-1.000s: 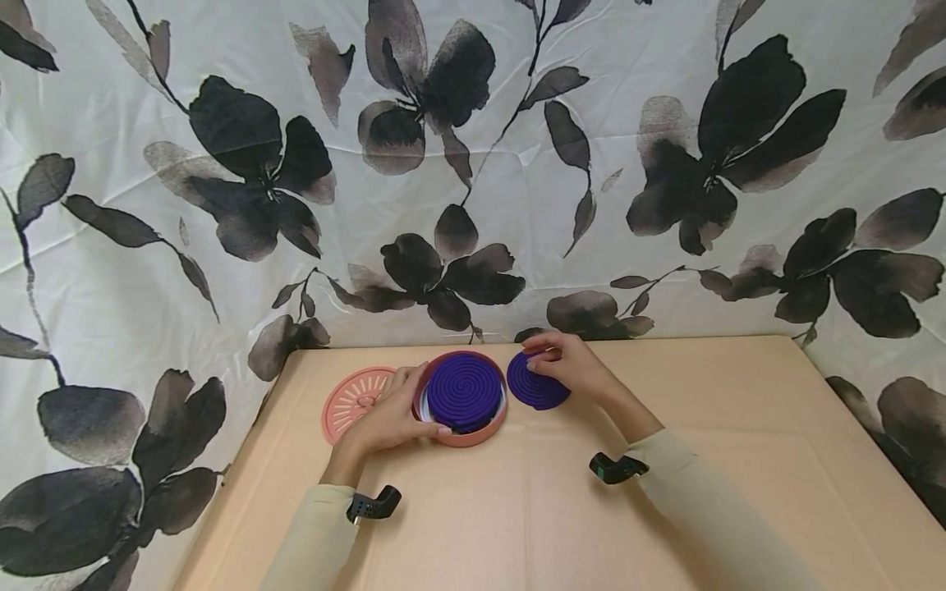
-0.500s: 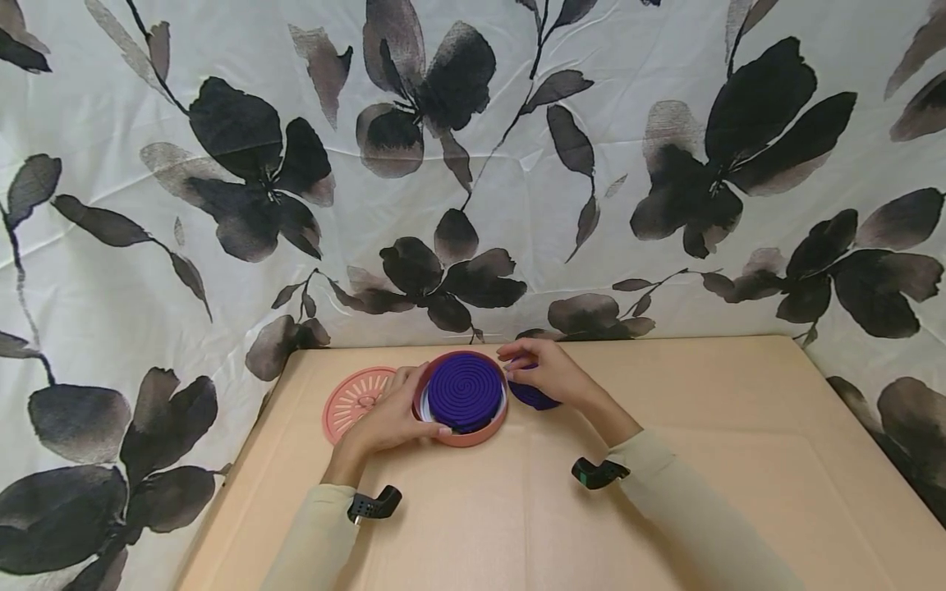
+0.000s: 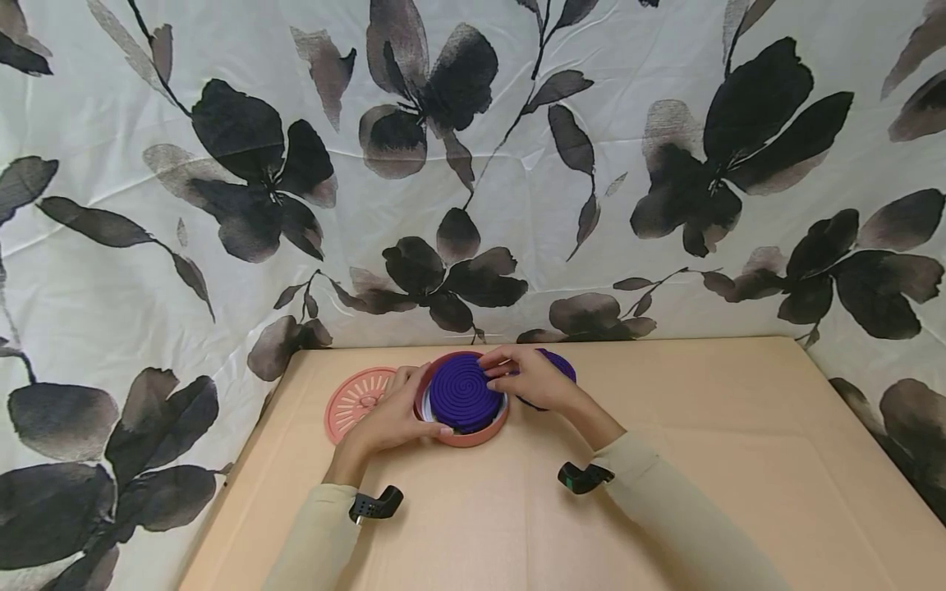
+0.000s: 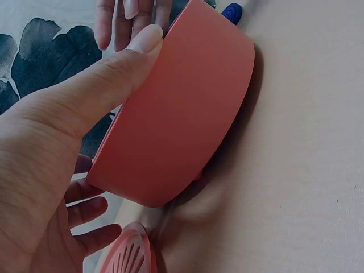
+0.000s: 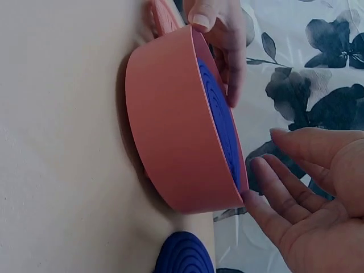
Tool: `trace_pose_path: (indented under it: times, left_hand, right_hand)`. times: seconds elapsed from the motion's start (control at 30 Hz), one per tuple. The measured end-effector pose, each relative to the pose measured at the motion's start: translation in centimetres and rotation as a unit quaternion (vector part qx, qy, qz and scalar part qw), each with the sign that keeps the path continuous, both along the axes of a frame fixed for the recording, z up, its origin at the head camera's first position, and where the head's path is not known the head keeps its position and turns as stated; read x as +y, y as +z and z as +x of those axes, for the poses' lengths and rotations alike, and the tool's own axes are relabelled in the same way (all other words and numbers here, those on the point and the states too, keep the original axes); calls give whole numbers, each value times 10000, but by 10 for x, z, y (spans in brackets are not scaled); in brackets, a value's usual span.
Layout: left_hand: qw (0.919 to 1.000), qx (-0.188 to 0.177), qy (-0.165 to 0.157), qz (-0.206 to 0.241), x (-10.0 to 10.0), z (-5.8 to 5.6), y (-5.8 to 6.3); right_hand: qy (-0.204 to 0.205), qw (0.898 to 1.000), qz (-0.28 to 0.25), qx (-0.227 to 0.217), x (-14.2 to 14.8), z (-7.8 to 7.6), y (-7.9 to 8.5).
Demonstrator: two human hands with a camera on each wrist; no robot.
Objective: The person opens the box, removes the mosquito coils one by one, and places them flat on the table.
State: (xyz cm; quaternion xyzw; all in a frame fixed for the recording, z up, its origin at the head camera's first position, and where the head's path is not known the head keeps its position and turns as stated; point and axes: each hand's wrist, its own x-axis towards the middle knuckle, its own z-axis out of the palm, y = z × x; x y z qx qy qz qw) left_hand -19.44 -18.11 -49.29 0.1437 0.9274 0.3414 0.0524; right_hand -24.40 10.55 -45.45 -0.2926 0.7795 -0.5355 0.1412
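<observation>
A round coral-pink container stands on the table, and my left hand grips its left side with the thumb over the near rim. Inside lies a purple coaster with a spiral pattern; a white edge shows beside it. My right hand hovers at the right rim with its fingers loosely bent over the coaster. In the right wrist view no item shows between those fingers, and one fingertip meets or nearly meets the rim. A second purple spiral coaster lies on the table right of the container, partly hidden by my right hand in the head view.
A coral-pink slotted disc lies on the table behind my left hand. The pale table extends toward me and to the right. A floral cloth hangs just behind the table's back edge.
My right hand has moved left, from over the loose coaster to the container's right rim, leaving that coaster on the table. My left hand and the container have stayed in place.
</observation>
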Motion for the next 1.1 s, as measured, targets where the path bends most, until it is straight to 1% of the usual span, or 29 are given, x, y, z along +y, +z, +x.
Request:
trace_pose_path:
  times: [0.17,0.2,0.43,0.6,0.73,0.87,0.97,1.1]
  left_hand:
    - [10000,-2,8,-15,0,1,0]
    - [10000,7,10,-23,1,1,0]
    - [9999,67,51,-134,1,2,-1]
    - [9997,183,10,-160,1,3,-3]
    - [9996,209,-10,-162,1,4,-3]
    - [9998,145,-4,-140,1,5,-2]
    - [9998,131,-9,-137,2,5,-1]
    - [9998,123,-4,-160,2,5,0]
  right_hand:
    - [-15,9998,205,80,-5,3,-1]
    - [12,9997,229,96,-6,0,-5]
    - [331,9994,133,37,-9,1,-8]
    - [353,9992,143,111,-7,2,-8]
    - [433,9990,141,44,-3,2,-10]
    - [497,9984,209,162,-3,0,-13]
    - [451,9979,290,376,-6,-1,-14]
    - [477,9978,243,395,-12,-2,-13]
